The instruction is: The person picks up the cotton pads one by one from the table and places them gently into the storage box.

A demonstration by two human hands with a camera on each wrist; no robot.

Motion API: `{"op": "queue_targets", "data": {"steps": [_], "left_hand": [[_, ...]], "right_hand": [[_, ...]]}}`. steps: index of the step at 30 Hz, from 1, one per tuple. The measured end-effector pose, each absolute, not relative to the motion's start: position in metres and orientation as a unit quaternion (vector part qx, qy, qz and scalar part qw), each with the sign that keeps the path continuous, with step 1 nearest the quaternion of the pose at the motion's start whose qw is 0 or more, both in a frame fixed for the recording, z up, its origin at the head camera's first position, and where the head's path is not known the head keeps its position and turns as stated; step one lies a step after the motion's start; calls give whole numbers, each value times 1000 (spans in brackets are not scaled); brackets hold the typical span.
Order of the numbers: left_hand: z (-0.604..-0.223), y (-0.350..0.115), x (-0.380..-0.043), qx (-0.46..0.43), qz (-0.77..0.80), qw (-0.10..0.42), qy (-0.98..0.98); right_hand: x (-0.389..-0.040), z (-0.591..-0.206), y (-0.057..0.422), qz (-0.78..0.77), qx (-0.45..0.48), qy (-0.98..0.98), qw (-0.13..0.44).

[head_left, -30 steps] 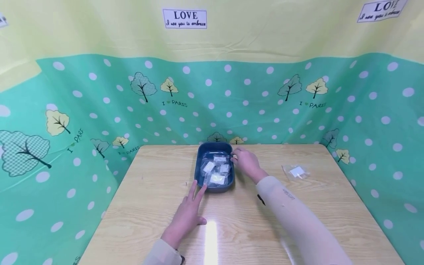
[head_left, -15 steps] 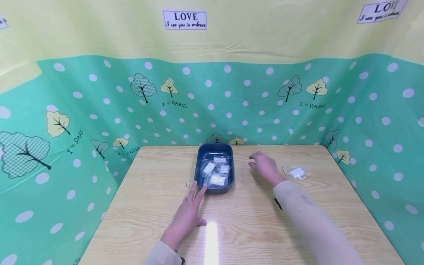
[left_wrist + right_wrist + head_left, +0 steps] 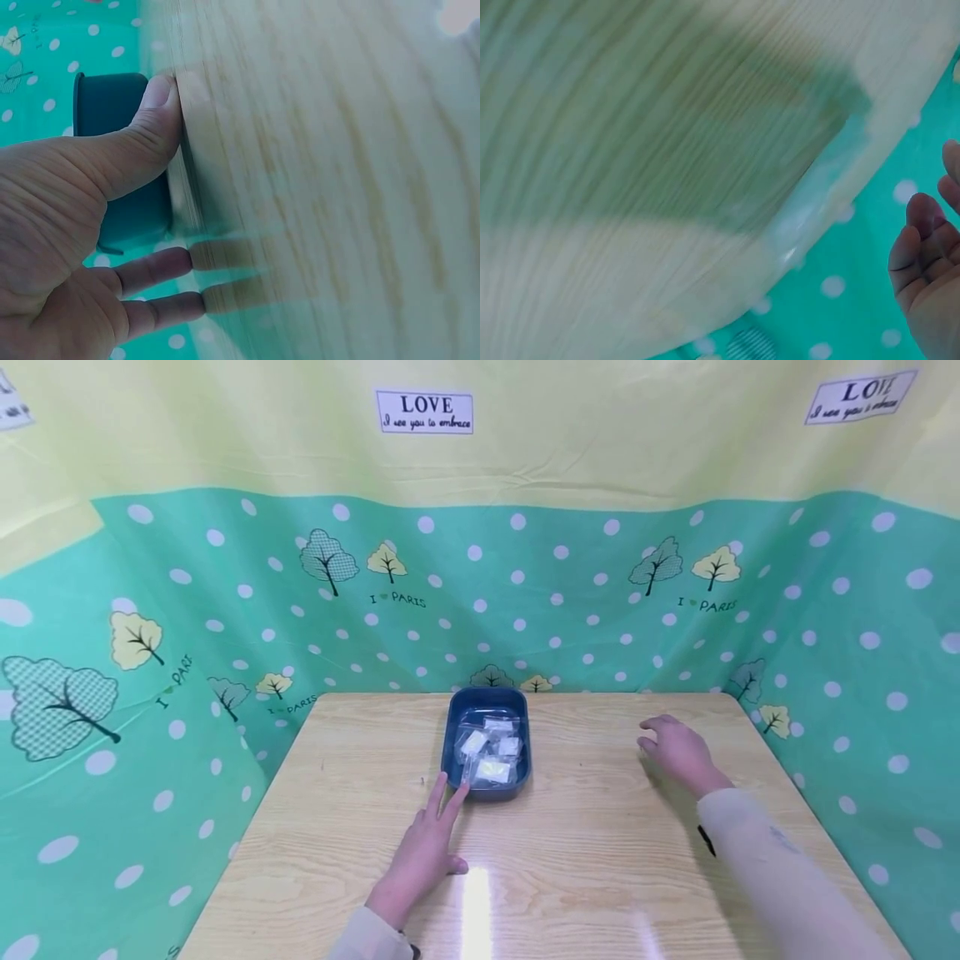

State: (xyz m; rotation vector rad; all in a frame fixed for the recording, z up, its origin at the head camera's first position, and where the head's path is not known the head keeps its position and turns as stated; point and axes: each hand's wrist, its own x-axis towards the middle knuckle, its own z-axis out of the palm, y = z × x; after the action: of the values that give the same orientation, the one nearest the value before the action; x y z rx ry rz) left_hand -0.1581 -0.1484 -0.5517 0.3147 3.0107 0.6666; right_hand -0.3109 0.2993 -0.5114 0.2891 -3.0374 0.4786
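A dark blue plastic bin (image 3: 523,760) stands at the back middle of the table, with several small clear zip bags (image 3: 492,770) bearing white labels inside. My left hand (image 3: 423,852) rests at the bin's front left corner, its index and middle fingers stretched out to the rim. In the left wrist view the thumb and fingers of that left hand (image 3: 82,195) are spread, with the bin beyond. My right hand (image 3: 681,756) is over the right of the table, fingers loosely bent and nothing visible in them. A shiny clear bag (image 3: 806,202) lies near it in the right wrist view.
The wooden table (image 3: 570,852) reaches back to a green dotted curtain (image 3: 555,610) that also hangs along both sides. A tiny dark speck (image 3: 422,781) lies left of the bin.
My right hand has moved from the bin's right rim to the right, over the spot where the loose bag lay; it now hides that bag in the head view. My left hand stays put.
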Motion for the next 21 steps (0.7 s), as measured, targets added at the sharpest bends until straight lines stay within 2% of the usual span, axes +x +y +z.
{"op": "queue_targets", "data": {"steps": [8,17,21], "left_hand": [[-552,-148,-158,103,219,17,970],[-552,-149,-157,99,219,18,970],[-552,-149,-157,100,220,21,970]], "right_hand": [[-302,-507,338,148,60,-987,-18],[-299,-514,347,147,61,-981,-115],[-299,-518,346,132,77,-981,-118]]}}
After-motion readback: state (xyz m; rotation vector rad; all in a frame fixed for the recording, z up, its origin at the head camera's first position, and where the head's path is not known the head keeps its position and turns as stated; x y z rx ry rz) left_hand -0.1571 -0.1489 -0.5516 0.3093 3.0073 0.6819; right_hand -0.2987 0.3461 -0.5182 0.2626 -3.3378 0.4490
